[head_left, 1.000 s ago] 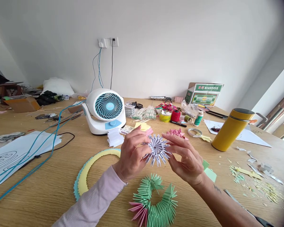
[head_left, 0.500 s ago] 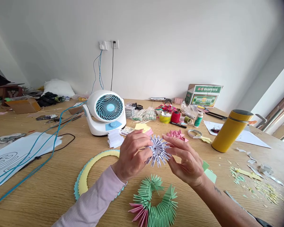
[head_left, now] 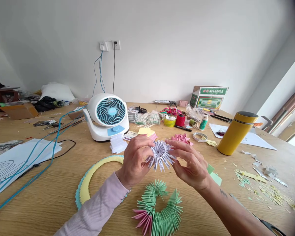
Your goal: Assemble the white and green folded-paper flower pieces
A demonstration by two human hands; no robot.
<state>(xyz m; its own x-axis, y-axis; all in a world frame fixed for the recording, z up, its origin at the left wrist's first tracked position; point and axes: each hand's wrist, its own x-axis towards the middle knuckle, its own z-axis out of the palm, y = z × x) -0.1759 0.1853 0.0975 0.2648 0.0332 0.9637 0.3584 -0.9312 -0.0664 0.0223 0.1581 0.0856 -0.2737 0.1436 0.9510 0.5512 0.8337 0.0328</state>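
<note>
Left hand (head_left: 136,160) and right hand (head_left: 190,164) lightly pinch a seemingly complete paper rosette (head_left: 159,156) mid-frame; the lower-centre green ring (head_left: 166,222) looks unclosed.

Pale spiked paper piece (head_left: 160,159) at frame centre

It is held between left hand (head_left: 135,161) and right hand (head_left: 192,165). At lower centre, a green-and-pink paper ring (head_left: 165,223) is laid on the tabletop (head_left: 49,209); a fan (head_left: 111,112) is seen left of centre.

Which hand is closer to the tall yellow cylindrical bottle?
Right. The right hand is left of the bottle and nearer the camera; the left hand is farther left.
</note>
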